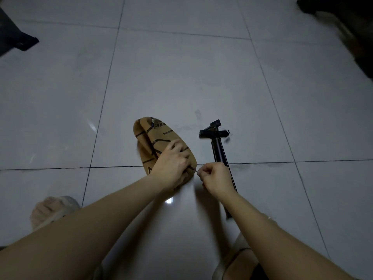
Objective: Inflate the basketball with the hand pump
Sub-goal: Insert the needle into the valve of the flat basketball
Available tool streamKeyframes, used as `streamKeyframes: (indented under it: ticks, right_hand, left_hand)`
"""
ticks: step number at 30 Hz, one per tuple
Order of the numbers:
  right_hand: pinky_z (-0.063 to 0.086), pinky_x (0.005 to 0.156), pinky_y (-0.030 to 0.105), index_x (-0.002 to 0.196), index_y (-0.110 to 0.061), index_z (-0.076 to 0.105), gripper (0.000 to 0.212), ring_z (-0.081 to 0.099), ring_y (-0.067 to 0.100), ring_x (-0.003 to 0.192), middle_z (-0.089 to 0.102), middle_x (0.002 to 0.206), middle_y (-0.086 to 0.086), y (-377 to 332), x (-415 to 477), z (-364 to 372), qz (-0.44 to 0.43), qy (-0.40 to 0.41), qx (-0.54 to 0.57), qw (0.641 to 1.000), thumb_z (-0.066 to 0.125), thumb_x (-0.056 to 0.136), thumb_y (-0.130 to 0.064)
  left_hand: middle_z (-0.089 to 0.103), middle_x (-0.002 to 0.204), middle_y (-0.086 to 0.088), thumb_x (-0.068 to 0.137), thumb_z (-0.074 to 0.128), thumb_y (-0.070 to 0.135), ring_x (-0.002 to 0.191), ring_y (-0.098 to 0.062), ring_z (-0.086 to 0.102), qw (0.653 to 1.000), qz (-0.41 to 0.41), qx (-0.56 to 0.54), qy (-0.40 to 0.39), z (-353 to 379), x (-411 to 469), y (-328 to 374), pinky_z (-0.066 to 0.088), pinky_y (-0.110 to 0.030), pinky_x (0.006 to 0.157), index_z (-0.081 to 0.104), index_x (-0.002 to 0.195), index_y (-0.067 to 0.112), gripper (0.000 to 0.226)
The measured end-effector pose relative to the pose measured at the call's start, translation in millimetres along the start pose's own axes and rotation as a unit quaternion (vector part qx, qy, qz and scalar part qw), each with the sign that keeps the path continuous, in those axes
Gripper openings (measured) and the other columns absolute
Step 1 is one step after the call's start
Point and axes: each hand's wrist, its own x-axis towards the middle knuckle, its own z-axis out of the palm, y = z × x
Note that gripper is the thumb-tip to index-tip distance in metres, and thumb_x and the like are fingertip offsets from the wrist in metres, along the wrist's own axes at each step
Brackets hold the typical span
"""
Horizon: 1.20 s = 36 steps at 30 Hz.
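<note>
A flat, folded tan basketball (155, 136) with black lines lies on the tiled floor at the centre. My left hand (173, 164) grips its near right edge, fingers curled over the top. My right hand (216, 177) pinches a thin needle whose tip points at the ball's edge beside my left fingers. A black hand pump (219, 148) lies on the floor just right of the ball, its T-shaped end pointing away. My right hand and forearm hide the pump's near part.
Grey glossy floor tiles (181, 77) spread all around. A dark object (16, 35) sits at the far left, another dark shape (351, 27) at the far right. My sandalled foot (52, 211) is at the lower left.
</note>
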Motion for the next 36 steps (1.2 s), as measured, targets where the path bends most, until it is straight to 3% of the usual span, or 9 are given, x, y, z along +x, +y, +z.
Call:
streamKeyframes:
  ticks: [3, 8, 13, 22, 28, 32, 36]
  right_hand:
    - [0.054, 0.065, 0.031, 0.060, -0.029, 0.064, 0.038, 0.060, 0.017, 0.055, 0.065, 0.060, -0.006, 2.4, 0.5, -0.4, 0.006, -0.003, 0.006, 1.000, 0.067, 0.089, -0.005]
    - [0.054, 0.064, 0.031, 0.061, -0.028, 0.065, 0.037, 0.059, 0.013, 0.053, 0.063, 0.058, -0.009, 7.1, 5.4, 1.3, 0.007, -0.002, 0.017, 1.000, 0.067, 0.089, -0.005]
    - [0.043, 0.058, 0.019, 0.059, -0.028, 0.065, 0.038, 0.055, 0.003, 0.048, 0.060, 0.049, -0.017, 10.4, 8.4, 3.6, 0.014, 0.003, 0.031, 0.999, 0.067, 0.089, -0.005]
    - [0.043, 0.060, 0.021, 0.059, -0.025, 0.065, 0.036, 0.054, 0.004, 0.051, 0.059, 0.048, -0.021, 11.5, 14.4, 3.8, 0.033, -0.006, 0.048, 0.998, 0.065, 0.088, -0.003]
    - [0.051, 0.067, 0.030, 0.057, -0.026, 0.064, 0.033, 0.060, 0.011, 0.064, 0.060, 0.056, -0.016, 12.4, 13.0, 14.6, 0.029, -0.001, 0.019, 0.999, 0.068, 0.086, -0.010]
    - [0.038, 0.055, 0.015, 0.056, -0.025, 0.059, 0.039, 0.051, 0.002, 0.057, 0.055, 0.056, -0.015, 7.9, 10.3, 15.0, 0.026, -0.003, 0.037, 0.999, 0.069, 0.088, -0.005]
    - [0.042, 0.052, 0.023, 0.064, -0.016, 0.066, 0.029, 0.048, 0.007, 0.047, 0.054, 0.050, -0.008, 8.5, 1.7, 14.5, 0.072, -0.023, 0.109, 0.991, 0.071, 0.091, -0.006]
  left_hand:
    - [0.067, 0.087, 0.003, 0.078, 0.051, 0.035, 0.096, -0.025, 0.052, 1.000, 0.008, 0.007, 0.008, -0.3, 0.6, 1.4, 0.034, -0.046, 0.112, 0.080, 0.091, 0.021, 0.034]
    - [0.067, 0.085, 0.003, 0.076, 0.033, 0.039, 0.094, -0.025, 0.053, 1.000, 0.013, -0.007, 0.013, -1.4, 3.5, 0.7, 0.036, -0.046, 0.110, 0.079, 0.087, 0.020, 0.050]
    - [0.068, 0.084, 0.002, 0.074, 0.066, 0.035, 0.094, -0.026, 0.056, 1.000, 0.016, 0.003, 0.018, 2.6, 5.4, -0.2, 0.038, -0.048, 0.110, 0.079, 0.085, 0.020, 0.023]
    - [0.068, 0.080, 0.003, 0.072, 0.070, 0.033, 0.092, -0.025, 0.056, 0.999, 0.017, -0.016, 0.031, 2.6, 7.3, 0.0, 0.040, -0.048, 0.109, 0.079, 0.080, 0.020, 0.018]
    - [0.065, 0.077, 0.003, 0.080, 0.038, 0.037, 0.092, -0.026, 0.053, 0.999, 0.023, -0.010, 0.030, 4.5, 5.4, 4.3, 0.038, -0.048, 0.109, 0.078, 0.077, 0.020, 0.044]
    - [0.063, 0.076, 0.001, 0.083, 0.037, 0.034, 0.089, -0.026, 0.053, 0.999, 0.013, -0.027, 0.036, 10.1, 2.1, 6.8, 0.038, -0.047, 0.108, 0.076, 0.077, 0.019, 0.043]
    - [0.062, 0.076, -0.001, 0.084, 0.035, 0.037, 0.089, -0.028, 0.055, 0.999, 0.011, -0.021, 0.026, 14.6, 0.4, 11.9, 0.038, -0.046, 0.106, 0.075, 0.075, 0.015, 0.046]
